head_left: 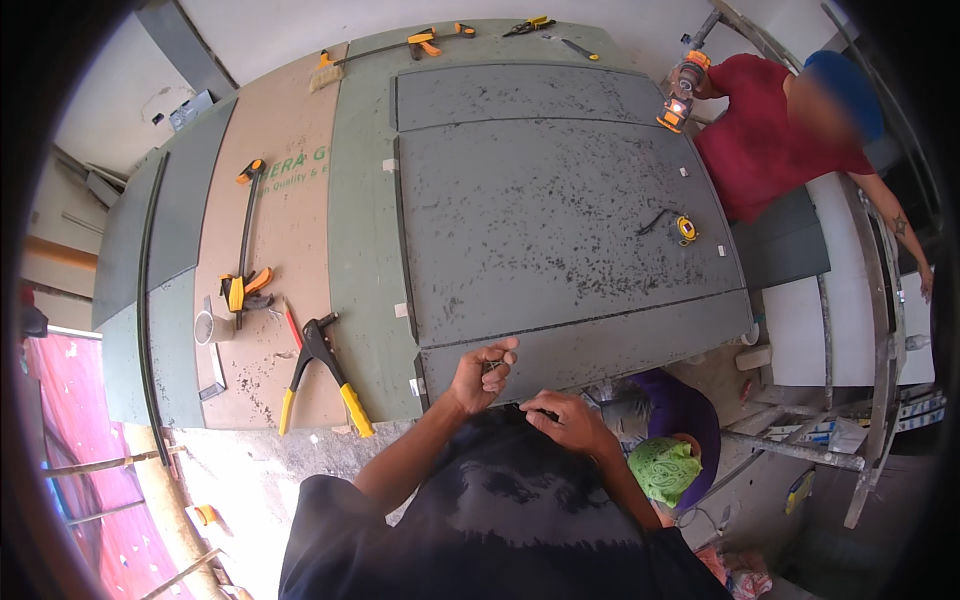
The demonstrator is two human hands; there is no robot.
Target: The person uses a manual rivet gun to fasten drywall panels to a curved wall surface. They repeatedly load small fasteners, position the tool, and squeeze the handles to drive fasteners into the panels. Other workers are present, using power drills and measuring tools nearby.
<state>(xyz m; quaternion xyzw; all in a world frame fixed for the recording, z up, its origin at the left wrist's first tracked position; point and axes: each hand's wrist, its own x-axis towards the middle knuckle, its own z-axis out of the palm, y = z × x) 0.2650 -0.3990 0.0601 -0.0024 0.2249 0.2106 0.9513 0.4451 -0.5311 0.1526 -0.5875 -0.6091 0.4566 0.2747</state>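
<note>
My left hand (487,375) is raised over the near edge of the grey panel (560,220), fingers curled around what look like small thin metal pieces, too small to name. Close to my shirt front, my right hand (565,420) has its fingers bent together; what they hold, if anything, is hidden. Dark specks are scattered over the panel, and a yellow tape measure (686,229) rests on its right part. Left of my hands lies a hand riveter (320,350) with black jaws and yellow handles spread apart, beside a red pencil (292,326).
Bar clamps (247,225) lie on the board, near a white cup (210,328) and a metal square (212,375). At the right a person in a red shirt (755,130) holds an orange cordless drill (685,85). Another person in a green head cloth (665,470) crouches below the panel's edge.
</note>
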